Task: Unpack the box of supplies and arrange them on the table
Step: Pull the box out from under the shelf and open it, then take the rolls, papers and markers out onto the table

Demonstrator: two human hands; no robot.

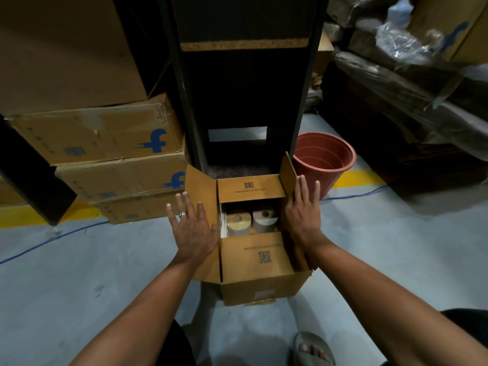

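A small brown cardboard box (260, 287) stands on the grey floor in front of me, its four top flaps folded outward. Inside it I see two rolls with cardboard cores, a yellowish roll (238, 223) on the left and a whiter roll (264, 220) on the right. My left hand (192, 226), with a ring on one finger, lies flat on the box's left flap, fingers spread. On the right flap rests my right hand (303, 211), also flat with its fingers apart. Neither hand holds anything.
A dark shelving unit (245, 83) rises just behind the box. Stacked cardboard cartons (105, 143) with blue logos stand at left. A terracotta plastic pot (323, 157) sits at right of the shelf. A blue cable (52, 237) and yellow floor line (23, 216) cross the floor. My sandalled foot (313, 348) is below.
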